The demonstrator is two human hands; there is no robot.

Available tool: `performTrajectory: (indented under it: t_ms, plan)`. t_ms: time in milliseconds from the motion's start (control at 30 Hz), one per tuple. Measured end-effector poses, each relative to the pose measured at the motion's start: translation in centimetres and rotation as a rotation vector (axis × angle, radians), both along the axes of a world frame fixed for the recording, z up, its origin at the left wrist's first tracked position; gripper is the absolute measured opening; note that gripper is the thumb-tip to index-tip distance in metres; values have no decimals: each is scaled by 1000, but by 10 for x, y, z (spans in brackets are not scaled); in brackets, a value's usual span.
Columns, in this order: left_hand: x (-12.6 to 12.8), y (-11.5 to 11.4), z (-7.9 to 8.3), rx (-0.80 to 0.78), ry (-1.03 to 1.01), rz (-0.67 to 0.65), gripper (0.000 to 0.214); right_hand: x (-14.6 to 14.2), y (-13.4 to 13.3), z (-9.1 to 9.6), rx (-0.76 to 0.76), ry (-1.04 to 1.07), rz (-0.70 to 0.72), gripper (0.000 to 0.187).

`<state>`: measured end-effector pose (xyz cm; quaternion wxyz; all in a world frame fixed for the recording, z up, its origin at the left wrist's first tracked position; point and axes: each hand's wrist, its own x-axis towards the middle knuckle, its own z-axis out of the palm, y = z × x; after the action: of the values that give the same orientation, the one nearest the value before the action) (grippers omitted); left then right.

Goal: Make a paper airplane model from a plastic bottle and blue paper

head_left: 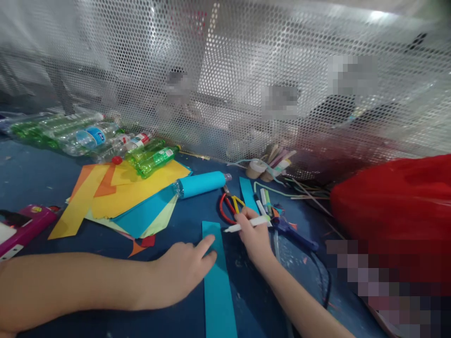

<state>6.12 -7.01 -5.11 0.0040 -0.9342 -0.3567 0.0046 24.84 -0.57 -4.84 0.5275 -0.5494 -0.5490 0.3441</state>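
A long blue paper strip (219,300) lies on the dark blue surface in front of me. My left hand (183,267) rests at its left edge, index finger and thumb stretched out onto the paper. In my right hand (255,234) is a white marker (252,223), pinched between the fingers, its tip pointing left just off the strip's upper right edge. Red-and-yellow-handled scissors (228,206) lie right behind that hand. Beyond the strip, a plastic bottle wrapped in blue paper (202,184) lies on its side.
Coloured paper sheets (141,202) are piled at left, with several plastic bottles (81,136) behind. A purple power strip (28,230) lies far left. A glue gun (294,234), more markers (262,202) and a red bag (394,202) are at right. Perforated metal (229,61) closes the back.
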Motion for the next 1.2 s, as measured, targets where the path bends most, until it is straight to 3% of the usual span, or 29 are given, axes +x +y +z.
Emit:
performTrajectory:
  t_ms: [100,200,400,500,600,700,867,1200]
  plan:
    - [-2,7,4,-29,-169,-13,43,1,1,2,24,124,-79,35]
    - [-6,20,14,-173,-431,59,27,2,2,3,77,150,-82,40]
    - [-20,44,28,-491,-880,318,28,-1,1,5,10,357,140,26]
    - [-22,48,29,-559,-932,412,21,-4,-1,5,-40,437,223,16]
    - [-18,47,28,-542,-927,427,15,-7,-1,4,-30,424,222,24]
    - [-13,49,21,-530,-974,395,11,-7,-1,4,3,413,192,32]
    - [-11,56,11,-708,-1251,285,10,-4,0,5,57,404,112,39]
    - [-12,60,6,-658,-1269,293,16,-6,-3,4,31,369,128,38]
